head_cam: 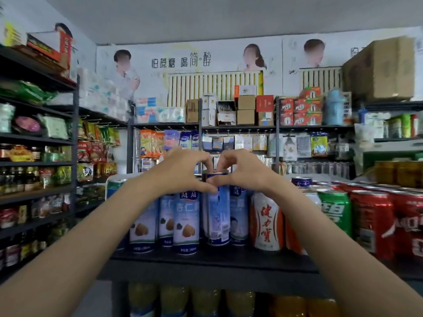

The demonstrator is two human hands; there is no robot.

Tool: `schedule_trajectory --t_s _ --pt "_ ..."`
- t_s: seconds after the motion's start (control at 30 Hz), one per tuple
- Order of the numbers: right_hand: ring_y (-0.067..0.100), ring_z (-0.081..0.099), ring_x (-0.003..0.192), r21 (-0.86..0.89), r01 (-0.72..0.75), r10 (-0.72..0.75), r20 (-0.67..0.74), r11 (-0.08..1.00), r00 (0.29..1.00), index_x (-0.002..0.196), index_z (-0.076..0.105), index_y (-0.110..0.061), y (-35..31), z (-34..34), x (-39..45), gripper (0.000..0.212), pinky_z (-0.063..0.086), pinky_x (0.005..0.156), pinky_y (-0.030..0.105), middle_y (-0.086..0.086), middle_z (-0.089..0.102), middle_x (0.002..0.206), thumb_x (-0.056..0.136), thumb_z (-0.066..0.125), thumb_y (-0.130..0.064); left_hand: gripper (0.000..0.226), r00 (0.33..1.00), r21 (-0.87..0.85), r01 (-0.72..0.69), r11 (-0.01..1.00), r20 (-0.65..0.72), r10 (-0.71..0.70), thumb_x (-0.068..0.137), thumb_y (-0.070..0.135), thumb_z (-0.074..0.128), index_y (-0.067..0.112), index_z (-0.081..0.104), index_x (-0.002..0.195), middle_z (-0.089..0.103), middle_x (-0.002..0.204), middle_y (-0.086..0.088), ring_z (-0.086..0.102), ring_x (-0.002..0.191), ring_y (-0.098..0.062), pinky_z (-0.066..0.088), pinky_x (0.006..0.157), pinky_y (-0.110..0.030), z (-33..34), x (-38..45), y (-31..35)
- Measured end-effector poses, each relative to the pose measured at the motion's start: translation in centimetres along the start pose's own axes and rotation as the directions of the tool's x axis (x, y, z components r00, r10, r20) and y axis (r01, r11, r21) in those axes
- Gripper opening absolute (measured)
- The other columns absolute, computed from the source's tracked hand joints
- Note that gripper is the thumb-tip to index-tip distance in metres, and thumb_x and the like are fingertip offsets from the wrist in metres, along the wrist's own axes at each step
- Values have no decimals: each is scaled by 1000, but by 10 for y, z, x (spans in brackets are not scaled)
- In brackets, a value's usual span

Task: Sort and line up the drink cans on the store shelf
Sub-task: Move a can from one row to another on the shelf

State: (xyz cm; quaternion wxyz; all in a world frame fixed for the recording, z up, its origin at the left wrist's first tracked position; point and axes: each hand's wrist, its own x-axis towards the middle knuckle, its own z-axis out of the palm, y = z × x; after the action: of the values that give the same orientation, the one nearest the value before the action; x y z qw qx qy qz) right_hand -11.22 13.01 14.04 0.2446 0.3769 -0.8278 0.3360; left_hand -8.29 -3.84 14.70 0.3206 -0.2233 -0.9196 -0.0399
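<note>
both hands on one blue can, front row of the drinks shelf

dark store shelf [206, 257] across the lower middle, loaded with upright drink cans in rows. from the left: white-and-blue almond drink cans [185, 225], then the blue can [218, 216] in hand, then a white-and-orange can [266, 221], a green can [335, 211], and red cans [372, 223] running off to the right. more can tops visible in rows behind. yellow bottles [174, 300] on the tier below, blurred. side racks of packets and jars to the left, hanging goods at the back, cartons on top.

blue can standing at the shelf's front edge, long axis vertical, printed text panel facing out instead of the picture face shown by its neighbours. touching or nearly touching the cans either side; cannot tell which.

left hand [180, 172] curled over the can's top from the left, thumb laid across the upper wall. right hand [242, 170] mirrored from the right, fingers bent onto the rim. both gripping the same can near its top, equally near, directly above it.

likely step: twisting the can about its upright axis to bring the label forward, in line with the row. tight flanks, so little room for sideways drift without nudging a neighbour.
</note>
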Motion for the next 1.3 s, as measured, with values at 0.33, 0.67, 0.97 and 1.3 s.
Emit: schedule_trajectory --t_s 0.33,0.67,0.97,1.3 --pt "13 56 90 -164 -15 70 336 986 939 86 59 -12 23 -5 19 31 42 78 26 -2 60 92 71 80 -27 36 934 -249 58 967 355 35 76 45 69 34 58 109 56 113 18 62 90 -5 47 89 -28 -8 28 -37" --pt "4 50 94 -196 -26 97 362 980 927 92 56 -17 21 -7 18 32 38 80 16 -10 56 98 73 78 -28 66 867 -200 128 971 499 -11 64 78 56 24 68 100 67 95 1 61 86 -13 49 86 -33 1 35 -47" --pt "15 54 89 -246 -54 115 239 968 964 71 50 -29 20 10 26 32 44 77 30 -5 57 88 68 81 -33 57 885 -166 227 960 446 -133 92 48 42 -5 64 94 40 60 -1 35 52 -14 30 53 -23 9 37 -44" --pt "12 55 92 -250 -96 158 239 963 958 84 59 -22 27 8 34 26 45 80 28 -6 60 94 71 79 -33 27 947 -180 126 976 315 -64 92 34 53 14 67 102 62 92 7 57 84 -6 45 79 -25 16 42 -44"
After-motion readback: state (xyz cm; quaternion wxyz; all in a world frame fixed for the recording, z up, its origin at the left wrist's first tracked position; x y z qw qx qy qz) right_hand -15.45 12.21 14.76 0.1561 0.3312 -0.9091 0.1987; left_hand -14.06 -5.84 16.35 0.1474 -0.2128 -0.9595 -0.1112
